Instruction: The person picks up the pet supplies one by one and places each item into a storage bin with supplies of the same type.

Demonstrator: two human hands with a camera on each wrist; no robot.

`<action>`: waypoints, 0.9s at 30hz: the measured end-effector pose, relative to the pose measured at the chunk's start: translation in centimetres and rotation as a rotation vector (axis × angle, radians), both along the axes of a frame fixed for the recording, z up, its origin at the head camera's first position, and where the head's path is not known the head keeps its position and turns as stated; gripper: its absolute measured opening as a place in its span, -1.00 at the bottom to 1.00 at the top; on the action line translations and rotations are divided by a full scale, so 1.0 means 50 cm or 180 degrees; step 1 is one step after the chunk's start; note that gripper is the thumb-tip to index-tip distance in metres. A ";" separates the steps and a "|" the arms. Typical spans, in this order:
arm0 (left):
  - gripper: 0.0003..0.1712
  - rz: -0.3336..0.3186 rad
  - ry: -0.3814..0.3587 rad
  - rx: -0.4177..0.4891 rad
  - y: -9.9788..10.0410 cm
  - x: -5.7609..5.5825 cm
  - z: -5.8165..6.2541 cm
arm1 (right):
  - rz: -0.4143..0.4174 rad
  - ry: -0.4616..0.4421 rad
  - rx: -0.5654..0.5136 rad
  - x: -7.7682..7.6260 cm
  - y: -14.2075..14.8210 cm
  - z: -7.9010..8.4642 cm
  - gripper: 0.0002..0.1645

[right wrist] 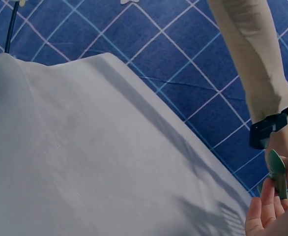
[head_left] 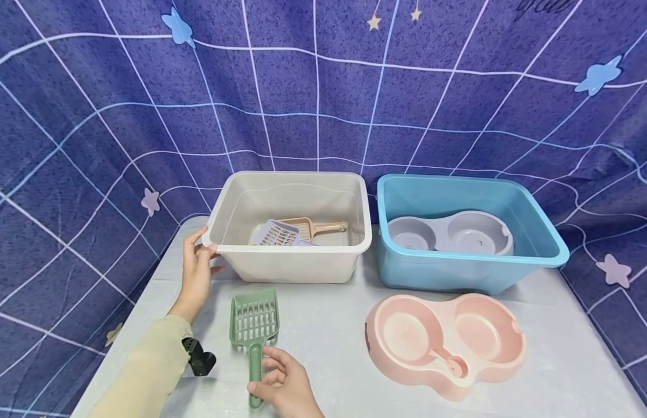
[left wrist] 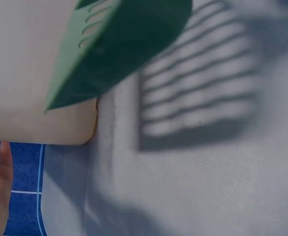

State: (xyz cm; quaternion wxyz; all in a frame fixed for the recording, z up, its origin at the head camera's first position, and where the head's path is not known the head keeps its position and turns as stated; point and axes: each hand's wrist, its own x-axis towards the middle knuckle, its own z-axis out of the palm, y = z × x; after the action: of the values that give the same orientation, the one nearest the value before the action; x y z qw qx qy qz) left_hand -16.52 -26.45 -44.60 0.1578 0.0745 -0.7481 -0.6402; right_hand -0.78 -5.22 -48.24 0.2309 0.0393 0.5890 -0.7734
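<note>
My right hand (head_left: pixel 288 383) pinches the handle of a green litter scoop (head_left: pixel 254 316), thumb on one side and fingers on the other. The slotted head points away, toward a white bin (head_left: pixel 289 264). In the left wrist view the scoop (left wrist: pixel 129 51) hangs above the table and casts a slotted shadow. At the bin's left front corner, my left hand (head_left: pixel 195 273) touches the rim and outer wall, its visible fingers (left wrist: pixel 4 164) fairly straight. Inside the bin lie a lavender slotted scoop (head_left: pixel 277 233) and a tan scoop (head_left: pixel 323 228); part of the lavender one is hidden by the front wall.
A blue bin (head_left: pixel 444 273) stands right of the white one, holding a grey double pet bowl (head_left: pixel 472 232). In front of it a pink double bowl (head_left: pixel 446 348) sits on the white-covered table (head_left: pixel 323 348). A patterned blue curtain (head_left: pixel 313 87) hangs behind and at both sides.
</note>
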 end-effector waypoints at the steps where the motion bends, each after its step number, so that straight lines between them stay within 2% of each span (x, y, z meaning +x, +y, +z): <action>1: -0.44 0.0000 0.0004 0.0000 0.000 0.001 0.000 | 0.0011 0.0001 0.0021 0.001 0.003 0.003 -0.28; 8: -0.44 0.0003 0.0030 -0.0042 0.001 0.000 -0.001 | 0.0080 0.0074 -0.0011 0.007 0.025 0.022 -0.28; 21: -0.42 0.0014 -0.0015 0.0011 -0.003 -0.003 -0.005 | 0.0016 -0.0020 -0.0489 0.022 0.056 0.050 -0.20; 27: -0.42 0.0011 -0.0036 -0.0017 -0.001 -0.004 -0.006 | -0.0040 0.0169 -0.0510 0.028 0.065 0.064 -0.22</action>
State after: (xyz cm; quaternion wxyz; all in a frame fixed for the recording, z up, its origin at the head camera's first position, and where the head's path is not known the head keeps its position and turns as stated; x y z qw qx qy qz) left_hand -16.70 -26.49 -44.88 0.1549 0.0790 -0.7506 -0.6375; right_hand 0.60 -1.96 -45.07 0.2128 0.0039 0.5309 -0.8202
